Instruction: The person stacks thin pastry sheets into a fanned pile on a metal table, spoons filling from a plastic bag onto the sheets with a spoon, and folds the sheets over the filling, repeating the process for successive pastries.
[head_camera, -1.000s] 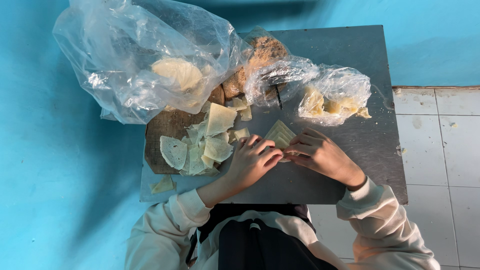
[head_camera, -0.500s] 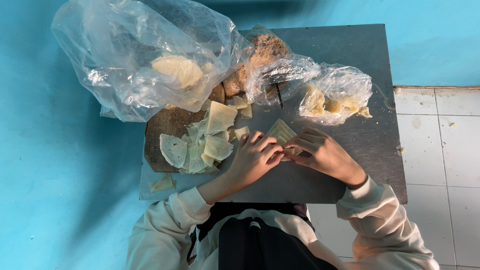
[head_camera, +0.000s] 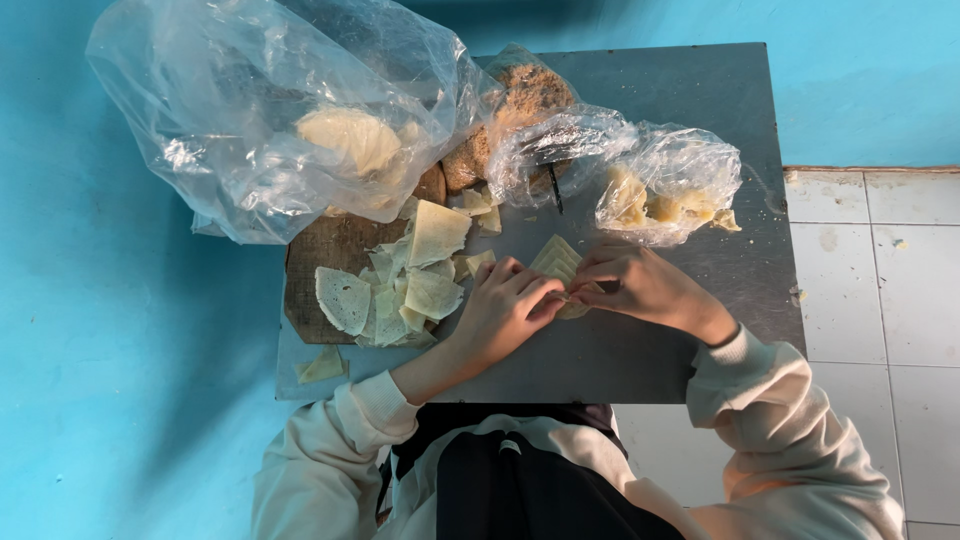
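Note:
Both hands meet over a small stack of pale, thin wrapper pieces (head_camera: 556, 258) lying on a grey metal table (head_camera: 700, 90). My left hand (head_camera: 505, 312) pinches the stack's near edge with curled fingers. My right hand (head_camera: 640, 286) grips the same stack from the right, fingers bent over it. The lower part of the stack is hidden under the fingers.
A round wooden board (head_camera: 318, 250) at the left carries several cut pale wrapper pieces (head_camera: 405, 280). A big clear plastic bag (head_camera: 270, 110) holds a pale round lump. Two smaller bags (head_camera: 665, 185) lie behind the hands, beside brown crumbly filling (head_camera: 525, 95). One scrap (head_camera: 322, 366) rests at the table's left front.
The hands have stayed on the stack with only slight finger shifts. Nothing else has moved.

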